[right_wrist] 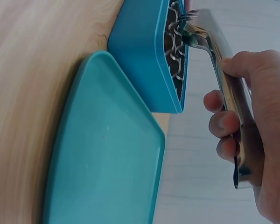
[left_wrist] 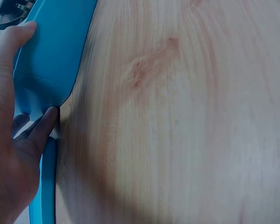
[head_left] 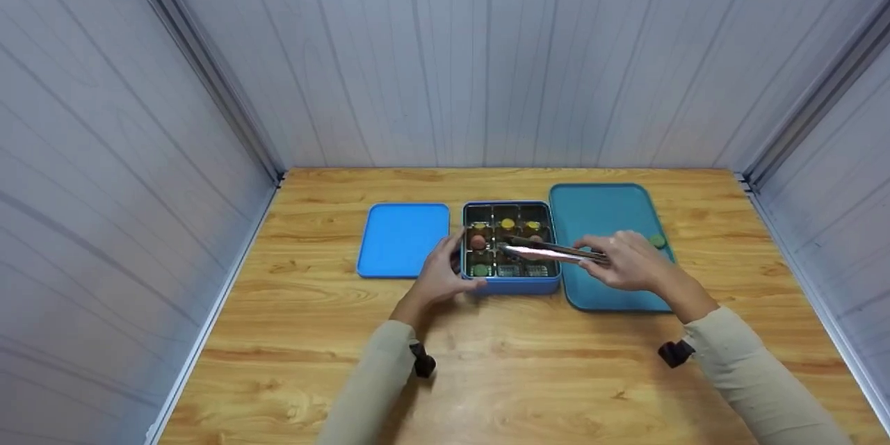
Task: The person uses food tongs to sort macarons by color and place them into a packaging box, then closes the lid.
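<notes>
My left hand holds the front left corner of a blue box. Its thumb lies at the front and its fingers along the left side. Inside, a clear divided insert carries small round pieces: a yellow piece, a reddish piece, a green piece and others. Metal tongs are gripped in my right hand, thumb on one arm, fingers curled on the other. The tips of the tongs reach over the middle of the box; whether they pinch a piece I cannot tell.
A teal tray lies against the right of the box, with one green round piece near its right edge. To the left lies a flat blue lid. Pale panels enclose the wooden table at the back and sides.
</notes>
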`<action>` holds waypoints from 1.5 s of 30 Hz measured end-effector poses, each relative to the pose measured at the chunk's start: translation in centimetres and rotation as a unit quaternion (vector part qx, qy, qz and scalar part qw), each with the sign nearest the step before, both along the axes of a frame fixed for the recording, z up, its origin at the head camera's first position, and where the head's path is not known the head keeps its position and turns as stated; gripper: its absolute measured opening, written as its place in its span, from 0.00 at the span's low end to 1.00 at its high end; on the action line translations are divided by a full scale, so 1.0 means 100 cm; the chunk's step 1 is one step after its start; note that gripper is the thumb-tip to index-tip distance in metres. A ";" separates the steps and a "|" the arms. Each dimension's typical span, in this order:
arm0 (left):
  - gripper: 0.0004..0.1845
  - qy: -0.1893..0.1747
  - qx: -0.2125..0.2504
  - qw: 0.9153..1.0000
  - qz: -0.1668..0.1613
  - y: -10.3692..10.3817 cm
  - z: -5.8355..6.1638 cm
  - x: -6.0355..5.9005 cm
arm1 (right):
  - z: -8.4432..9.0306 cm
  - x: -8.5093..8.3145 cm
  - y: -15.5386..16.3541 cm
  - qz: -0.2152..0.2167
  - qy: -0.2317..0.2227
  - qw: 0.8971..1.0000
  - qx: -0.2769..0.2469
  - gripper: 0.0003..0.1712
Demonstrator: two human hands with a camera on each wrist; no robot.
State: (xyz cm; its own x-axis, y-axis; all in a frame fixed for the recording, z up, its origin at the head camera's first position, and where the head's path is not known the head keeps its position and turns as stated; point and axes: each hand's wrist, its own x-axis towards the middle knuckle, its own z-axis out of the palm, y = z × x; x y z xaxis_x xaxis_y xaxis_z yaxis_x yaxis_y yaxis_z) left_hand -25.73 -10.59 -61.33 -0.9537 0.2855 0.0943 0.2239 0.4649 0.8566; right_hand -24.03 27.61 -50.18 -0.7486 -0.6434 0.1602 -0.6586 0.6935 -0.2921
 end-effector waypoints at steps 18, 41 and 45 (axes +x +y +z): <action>0.67 0.020 0.024 0.999 -0.013 -0.002 -0.017 -0.010 | -0.010 0.005 -0.009 -0.003 -0.003 1.000 0.015 0.14; 0.66 0.005 0.033 0.999 -0.020 -0.002 -0.009 -0.004 | -0.014 0.008 0.000 -0.029 -0.004 1.000 -0.003 0.19; 0.66 -0.010 0.029 0.999 -0.015 -0.002 -0.007 -0.004 | -0.016 0.009 0.006 -0.045 0.010 0.999 -0.016 0.19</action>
State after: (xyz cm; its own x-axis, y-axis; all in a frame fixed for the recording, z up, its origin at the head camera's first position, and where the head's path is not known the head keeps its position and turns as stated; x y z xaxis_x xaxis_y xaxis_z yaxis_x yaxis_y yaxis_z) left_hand -26.10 -10.75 -62.03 -0.9468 0.3084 0.0917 0.2188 0.4082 0.8863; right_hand -23.14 28.23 -51.73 -0.7995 -0.5682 0.1950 -0.6001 0.7403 -0.3030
